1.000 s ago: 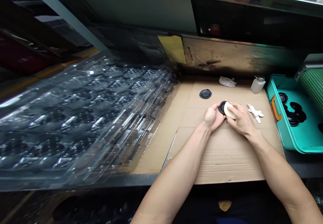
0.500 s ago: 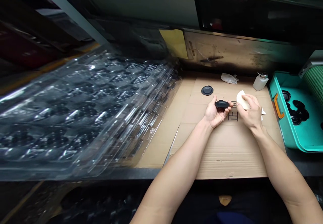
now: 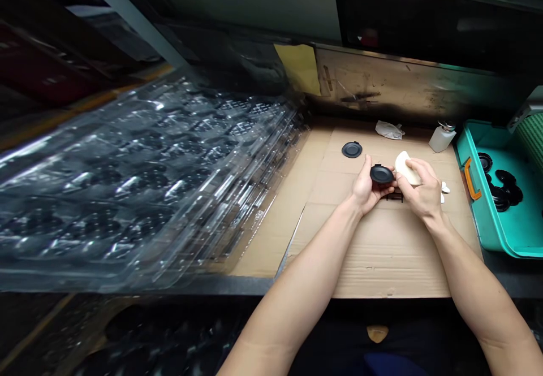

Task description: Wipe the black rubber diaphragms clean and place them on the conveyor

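My left hand (image 3: 368,189) is closed around the edge of a round black plastic cap (image 3: 382,174), its dark face tilted up toward me. Close beside it on the right, my right hand (image 3: 423,189) pinches a white pad (image 3: 404,167) that looks soft. The pad's near edge comes very close to the cap; whether they touch I cannot tell. A second black cap (image 3: 352,150) lies flat on the cardboard sheet (image 3: 382,240) beyond my left hand. Small white pieces (image 3: 444,188) lie partly hidden just right of my right hand.
Stacked clear plastic trays (image 3: 139,178) fill the left side. At the back are a crumpled white wrapper (image 3: 389,130) and a white bottle with a metal top (image 3: 442,137). A teal bin (image 3: 487,223) with an orange handle (image 3: 472,178) holds several black parts (image 3: 504,189) on the right.
The black cap in my left hand has turned from nearly edge-on to show its round face. My hands have come closer together, bringing the cap nearer the pad. The view has shifted slightly.
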The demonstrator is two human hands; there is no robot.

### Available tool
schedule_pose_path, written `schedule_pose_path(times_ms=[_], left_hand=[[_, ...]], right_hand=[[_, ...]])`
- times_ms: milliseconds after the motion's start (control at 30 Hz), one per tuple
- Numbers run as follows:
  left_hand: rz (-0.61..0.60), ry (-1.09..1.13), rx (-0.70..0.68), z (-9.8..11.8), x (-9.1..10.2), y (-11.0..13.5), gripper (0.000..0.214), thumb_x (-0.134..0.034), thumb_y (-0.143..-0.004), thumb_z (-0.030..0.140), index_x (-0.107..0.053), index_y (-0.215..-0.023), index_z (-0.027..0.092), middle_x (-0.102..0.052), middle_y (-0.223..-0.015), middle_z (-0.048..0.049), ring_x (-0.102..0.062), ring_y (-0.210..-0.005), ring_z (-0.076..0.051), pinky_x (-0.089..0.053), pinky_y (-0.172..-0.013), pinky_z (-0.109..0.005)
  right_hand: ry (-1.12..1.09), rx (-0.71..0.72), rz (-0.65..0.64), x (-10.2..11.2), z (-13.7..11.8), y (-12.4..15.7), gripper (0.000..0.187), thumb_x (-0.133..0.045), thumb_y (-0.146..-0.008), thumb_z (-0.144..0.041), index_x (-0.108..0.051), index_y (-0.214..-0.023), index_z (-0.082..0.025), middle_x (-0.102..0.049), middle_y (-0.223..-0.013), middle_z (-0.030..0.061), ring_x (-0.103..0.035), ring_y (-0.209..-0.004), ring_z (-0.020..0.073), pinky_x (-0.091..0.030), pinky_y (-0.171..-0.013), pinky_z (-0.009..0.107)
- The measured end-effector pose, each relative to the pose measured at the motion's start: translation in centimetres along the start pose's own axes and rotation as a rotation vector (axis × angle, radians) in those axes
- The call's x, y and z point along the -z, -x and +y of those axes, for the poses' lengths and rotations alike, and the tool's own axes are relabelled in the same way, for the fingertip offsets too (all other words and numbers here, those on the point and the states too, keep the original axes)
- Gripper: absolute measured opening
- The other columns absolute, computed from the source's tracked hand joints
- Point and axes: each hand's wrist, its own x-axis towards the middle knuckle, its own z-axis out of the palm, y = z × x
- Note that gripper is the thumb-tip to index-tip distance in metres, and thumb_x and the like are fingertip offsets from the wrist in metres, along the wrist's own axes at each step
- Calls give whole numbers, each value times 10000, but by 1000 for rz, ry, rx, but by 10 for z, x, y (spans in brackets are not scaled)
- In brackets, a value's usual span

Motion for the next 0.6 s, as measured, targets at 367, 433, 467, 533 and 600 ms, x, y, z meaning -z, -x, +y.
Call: schedule_pose_path(times_ms=[367, 433, 467, 533, 600], left_hand=[[39, -132, -173, -18, -2, -2, 628, -430, -1021, 670, -713, -1236, 152, -796, -1055, -124, -739, -1114, -258, -565, -1019, -357], [-77, -63, -115, -16, -1, -2, 638, -363, -1053, 644, -657, -1351, 163, -778, -1171, -130, -714, -1186, -257, -511, -1111, -390], [-130, -25, -85, -16, -1, -2, 635, -325, -1069, 618, -637, -1380, 160, -765, -1216, -135, -700, -1218, -260, -484, -1146, -407], [-177, 28, -48, -15, -2, -1, 614, -280, -1090, 562, -631, -1377, 148, -747, -1263, -143, -680, -1255, -266, -451, -1183, -429], [-170, 42, -26, -15, -3, 0, 582, -284, -1092, 539, -637, -1346, 151, -738, -1282, -144, -671, -1270, -273, -439, -1195, -448]], right_hand=[[82, 2, -117, -28, -12, 24, 352, -578, -997, -402, -744, -1261, -238, -696, -1298, 102, -614, -1118, 281, -522, -1015, 424], [93, 9, -111, -31, -13, 26, 354, -578, -1002, -391, -744, -1274, -236, -693, -1307, 94, -599, -1095, 278, -515, -1008, 418], [101, -4, -97, -32, -13, 26, 359, -578, -1002, -385, -744, -1277, -224, -691, -1308, 102, -594, -1097, 280, -510, -1012, 419], [116, -29, -76, -34, -13, 27, 375, -569, -1006, -380, -740, -1286, -198, -687, -1300, 122, -586, -1104, 285, -505, -1018, 423], [115, -12, -92, -36, -13, 27, 386, -549, -1017, -384, -734, -1298, -196, -679, -1308, 124, -577, -1114, 285, -505, -1021, 416]])
